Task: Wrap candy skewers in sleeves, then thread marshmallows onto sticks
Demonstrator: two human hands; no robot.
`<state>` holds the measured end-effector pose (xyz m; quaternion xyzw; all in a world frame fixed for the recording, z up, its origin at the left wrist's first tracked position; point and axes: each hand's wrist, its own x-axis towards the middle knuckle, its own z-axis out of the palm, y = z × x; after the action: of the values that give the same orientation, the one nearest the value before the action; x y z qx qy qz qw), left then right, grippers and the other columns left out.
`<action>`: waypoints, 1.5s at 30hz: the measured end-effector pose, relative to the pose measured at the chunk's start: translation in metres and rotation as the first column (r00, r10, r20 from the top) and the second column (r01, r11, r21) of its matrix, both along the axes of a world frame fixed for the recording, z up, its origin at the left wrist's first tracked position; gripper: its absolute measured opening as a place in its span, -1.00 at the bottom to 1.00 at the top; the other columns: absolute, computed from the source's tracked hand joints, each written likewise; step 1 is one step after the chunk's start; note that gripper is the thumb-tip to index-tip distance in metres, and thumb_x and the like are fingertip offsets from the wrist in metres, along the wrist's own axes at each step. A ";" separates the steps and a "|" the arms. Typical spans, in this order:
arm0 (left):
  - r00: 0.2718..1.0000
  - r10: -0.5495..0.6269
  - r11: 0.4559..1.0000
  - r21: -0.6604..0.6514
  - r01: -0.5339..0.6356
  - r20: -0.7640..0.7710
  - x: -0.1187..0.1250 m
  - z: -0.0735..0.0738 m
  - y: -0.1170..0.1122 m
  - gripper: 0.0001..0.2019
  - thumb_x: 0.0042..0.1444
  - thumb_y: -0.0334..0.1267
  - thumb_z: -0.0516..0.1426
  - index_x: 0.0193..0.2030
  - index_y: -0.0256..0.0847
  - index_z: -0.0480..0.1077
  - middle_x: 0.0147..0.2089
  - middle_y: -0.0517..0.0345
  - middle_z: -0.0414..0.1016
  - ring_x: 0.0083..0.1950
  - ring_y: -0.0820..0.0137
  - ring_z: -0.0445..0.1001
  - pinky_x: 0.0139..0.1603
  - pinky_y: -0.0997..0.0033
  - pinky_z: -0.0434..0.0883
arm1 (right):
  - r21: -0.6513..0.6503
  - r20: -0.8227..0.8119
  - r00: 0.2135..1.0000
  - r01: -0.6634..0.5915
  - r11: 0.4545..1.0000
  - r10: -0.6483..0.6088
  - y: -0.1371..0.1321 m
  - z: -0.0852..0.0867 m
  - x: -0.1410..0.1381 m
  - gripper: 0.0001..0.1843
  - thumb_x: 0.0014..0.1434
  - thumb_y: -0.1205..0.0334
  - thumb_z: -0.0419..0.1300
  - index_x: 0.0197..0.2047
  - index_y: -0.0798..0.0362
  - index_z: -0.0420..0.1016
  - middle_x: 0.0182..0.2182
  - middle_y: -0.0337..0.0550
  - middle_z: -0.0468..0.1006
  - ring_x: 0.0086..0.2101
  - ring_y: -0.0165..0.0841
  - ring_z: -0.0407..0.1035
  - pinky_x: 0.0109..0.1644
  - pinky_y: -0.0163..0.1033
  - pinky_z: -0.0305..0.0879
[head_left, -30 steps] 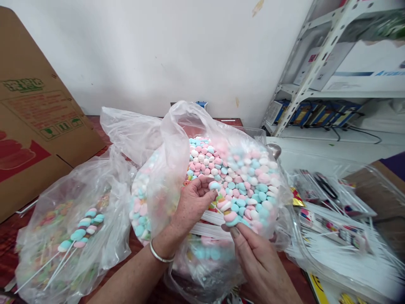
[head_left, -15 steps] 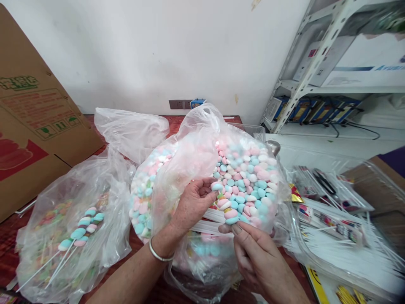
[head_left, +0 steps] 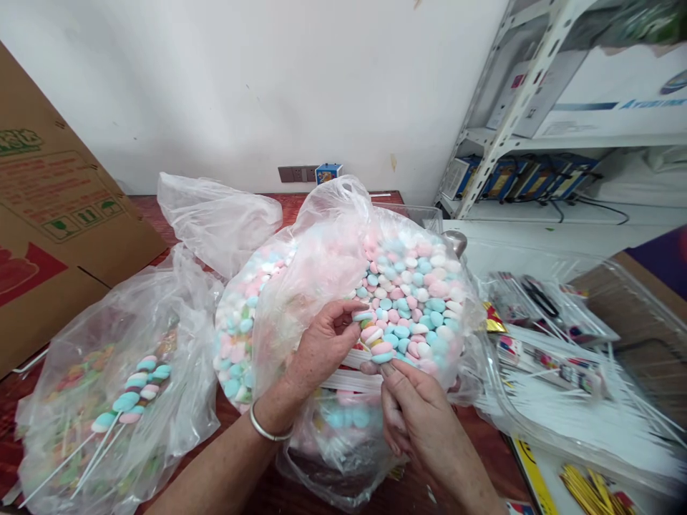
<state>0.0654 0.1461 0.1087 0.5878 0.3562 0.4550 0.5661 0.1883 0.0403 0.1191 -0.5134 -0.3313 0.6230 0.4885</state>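
Between my two hands is a marshmallow skewer, a short row of blue, white and pink discs with yellow and green bits between. My left hand, a silver bangle on its wrist, pinches the blue-and-white disc at the upper end. At the lower end, the thumb and fingers of my right hand close on the blue disc; the stick is hidden by that hand. Right behind lies an opened clear bag of loose marshmallows. White sticks lie in front of it, partly behind my hands.
Finished-looking marshmallow skewers rest on a bag of gummy candies at left, near a cardboard box. On the right, a clear plastic tub holds white sticks and packets. Gold twist ties lie below it; a metal shelf stands behind.
Both hands keep their hold on the skewer, and the discs sit slightly closer together. The whole view has shifted a little, so most things appear farther left.
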 end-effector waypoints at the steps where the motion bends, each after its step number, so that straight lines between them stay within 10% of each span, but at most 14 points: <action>1: 1.000 0.011 1.000 0.012 -0.011 -0.011 0.000 0.001 -0.001 -0.76 0.10 -0.39 0.18 -0.07 -0.23 0.51 0.00 0.02 0.58 -0.04 0.32 0.57 -0.16 0.39 0.54 | 0.010 0.016 1.000 0.000 1.000 -0.001 0.001 -0.001 0.000 -0.49 0.23 -0.21 0.12 -0.12 0.13 0.36 -0.77 -0.58 0.09 -0.79 -0.56 -0.11 -0.74 -0.44 0.04; 9: 0.994 0.098 0.992 0.090 -0.093 -0.051 0.002 0.004 -0.004 -0.79 0.04 -0.40 0.23 -0.16 -0.22 0.57 -0.18 0.07 0.58 -0.15 0.34 0.55 -0.11 0.37 0.50 | 0.187 0.278 0.957 0.029 0.982 -0.081 0.013 -0.014 -0.012 -0.69 0.36 0.02 -0.02 -0.36 0.00 0.29 -0.67 -0.43 0.20 -0.65 -0.47 0.12 -0.57 -0.38 0.15; 15: 0.856 0.115 0.954 -0.296 0.046 0.504 0.009 0.037 -0.022 -0.80 0.17 -0.18 0.20 -0.07 -0.11 0.45 -0.25 0.19 0.52 -0.44 0.50 0.44 -0.47 0.55 0.42 | 0.435 0.711 0.634 -0.057 0.899 -0.304 0.003 -0.005 -0.034 -0.74 0.37 0.25 -0.10 -0.23 0.05 0.39 -0.40 -0.18 0.52 -0.40 -0.35 0.40 -0.32 -0.29 0.22; 19: 0.877 0.139 0.936 -0.351 0.036 0.460 0.015 0.051 -0.037 -0.88 0.19 -0.22 0.17 -0.31 -0.22 0.41 -0.43 0.26 0.34 -0.51 0.56 0.34 -0.52 0.62 0.39 | 0.370 0.874 0.411 -0.215 0.904 -0.260 -0.009 -0.003 -0.040 -0.70 0.41 0.25 -0.13 -0.12 0.11 0.41 -0.37 -0.11 0.57 -0.41 -0.30 0.45 -0.39 -0.27 0.20; 24: 0.945 0.104 0.980 -0.196 -0.044 0.311 0.026 0.043 -0.066 -0.86 0.26 -0.23 0.12 -0.33 -0.18 0.36 -0.44 0.31 0.27 -0.50 0.58 0.32 -0.36 0.58 0.49 | 0.304 0.922 0.323 -0.256 0.918 -0.215 -0.022 0.001 -0.039 -0.66 0.39 0.35 -0.11 0.15 0.18 0.32 -0.24 -0.06 0.61 -0.36 -0.30 0.48 -0.34 -0.26 0.28; 28: 0.950 0.097 0.933 -0.360 0.017 0.296 0.029 0.030 -0.066 -0.81 0.18 -0.16 0.20 -0.32 -0.20 0.31 -0.49 0.36 0.25 -0.59 0.61 0.24 -0.54 0.61 0.39 | 0.218 0.954 0.262 -0.267 0.939 -0.147 -0.056 0.010 -0.011 -0.71 0.44 0.19 -0.07 -0.10 0.09 0.45 -0.27 -0.10 0.59 -0.30 -0.27 0.47 -0.28 -0.23 0.30; 34: 0.976 0.006 0.896 -0.434 0.092 0.219 0.011 0.028 -0.043 -0.80 0.11 -0.18 0.23 -0.30 -0.24 0.34 -0.49 0.32 0.31 -0.65 0.64 0.22 -0.70 0.68 0.20 | 0.176 0.984 -0.031 0.045 0.983 -0.175 -0.141 -0.057 0.056 -0.76 0.28 0.17 0.23 0.00 0.05 0.49 -0.19 -0.08 0.56 -0.15 -0.21 0.42 -0.05 -0.16 0.28; 38: 0.987 -0.056 0.897 -0.426 0.115 0.149 0.000 0.036 -0.049 -0.77 0.11 -0.12 0.24 -0.28 -0.24 0.37 -0.49 0.31 0.34 -0.67 0.62 0.25 -0.71 0.66 0.22 | 0.240 0.970 -0.063 0.067 0.969 -0.236 -0.161 -0.116 0.067 -0.84 0.27 0.30 0.20 -0.10 0.09 0.56 -0.17 0.01 0.55 -0.11 -0.12 0.36 -0.03 -0.08 0.24; 42: 0.951 -0.310 0.870 -0.404 0.282 -0.003 -0.023 0.043 -0.066 -0.74 0.17 -0.03 0.18 -0.28 -0.21 0.42 -0.50 0.27 0.39 -0.72 0.62 0.22 -0.74 0.65 0.16 | 0.308 0.951 -0.057 0.046 0.950 -0.305 -0.159 -0.126 0.054 -0.76 0.34 0.37 0.08 -0.22 0.06 0.58 -0.27 -0.05 0.53 -0.17 -0.19 0.34 -0.03 -0.11 0.21; 45: 0.708 -0.661 0.734 -0.409 0.542 -0.248 -0.050 0.042 -0.084 -0.74 0.21 -0.05 0.14 -0.15 -0.17 0.53 -0.40 0.13 0.55 -0.69 0.55 0.32 -0.74 0.59 0.19 | 0.361 0.932 -0.042 -0.006 0.933 -0.361 -0.155 -0.117 0.036 -0.76 0.37 0.32 0.08 -0.17 0.00 0.60 -0.23 -0.07 0.53 -0.15 -0.23 0.34 -0.01 -0.14 0.20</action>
<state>0.0152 0.0623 0.1507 0.6533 0.3096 0.0594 0.6884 0.2240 -0.1150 0.0018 -0.7714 -0.5855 -0.0472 0.2446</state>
